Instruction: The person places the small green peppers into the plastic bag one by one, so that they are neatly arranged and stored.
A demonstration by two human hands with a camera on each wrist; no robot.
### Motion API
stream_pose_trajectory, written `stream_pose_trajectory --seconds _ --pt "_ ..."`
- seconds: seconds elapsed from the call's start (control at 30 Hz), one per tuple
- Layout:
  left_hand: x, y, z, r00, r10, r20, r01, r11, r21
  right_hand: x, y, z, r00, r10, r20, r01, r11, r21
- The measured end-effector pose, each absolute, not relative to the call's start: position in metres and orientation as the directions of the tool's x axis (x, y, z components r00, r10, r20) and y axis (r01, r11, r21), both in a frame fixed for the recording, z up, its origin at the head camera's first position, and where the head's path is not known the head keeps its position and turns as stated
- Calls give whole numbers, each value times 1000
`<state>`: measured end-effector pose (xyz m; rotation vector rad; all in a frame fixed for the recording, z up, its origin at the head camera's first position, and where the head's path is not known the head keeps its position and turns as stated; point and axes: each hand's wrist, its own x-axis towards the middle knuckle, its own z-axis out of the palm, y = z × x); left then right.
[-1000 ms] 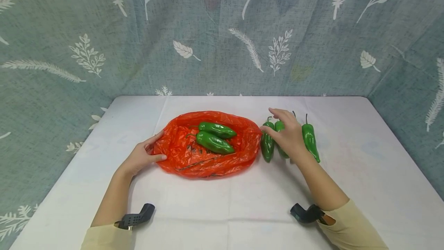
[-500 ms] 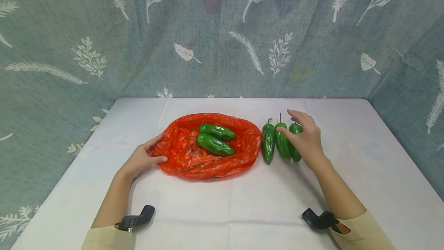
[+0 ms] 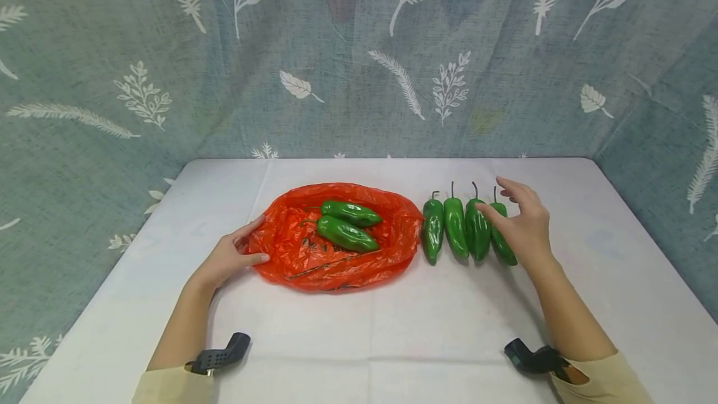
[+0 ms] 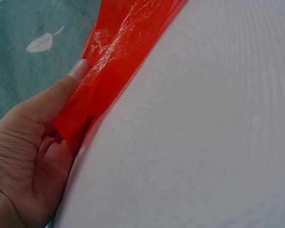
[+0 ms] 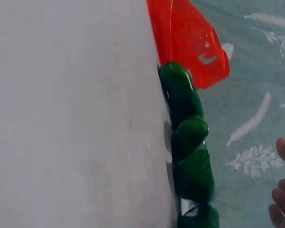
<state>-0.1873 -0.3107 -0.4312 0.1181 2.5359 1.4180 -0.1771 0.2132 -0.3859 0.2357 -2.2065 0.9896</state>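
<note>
A red plastic bag (image 3: 297, 260) lies spread open on the table, with two green peppers (image 3: 348, 233) inside it. At its left edge my left hand (image 3: 229, 254) grips the rim; in the left wrist view the thumb (image 4: 61, 95) lies along the red plastic and the fingers curl in behind it. Several more green peppers (image 3: 432, 232) stand in a row right of the bag, stems pointing away. My right hand (image 3: 524, 220) hovers at the row's right end, thumb and fingers spread apart, partly covering the rightmost pepper (image 3: 503, 245). It holds nothing.
A white cloth (image 3: 348, 341) covers the table. Behind it and along the sides hangs a grey-green curtain (image 3: 336, 80) with white leaf prints. Each wrist wears a black camera mount (image 3: 224, 353).
My right hand has moved rightward along the pepper row, uncovering the peppers it was over and now partly hiding the rightmost one. The left hand and bag stay put.
</note>
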Motion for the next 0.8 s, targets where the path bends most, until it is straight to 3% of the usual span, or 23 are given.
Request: stream_pose_trajectory --seconds 0.2,0.8 --pt "-186 -311 -431 -970 176 -166 -50 527 849 -175 225 -389 -743 152 652 -396 684 -612" --pt "-187 -311 -432 -969 185 -162 -46 509 859 -175 241 -407 -873 240 424 -179 652 -737"
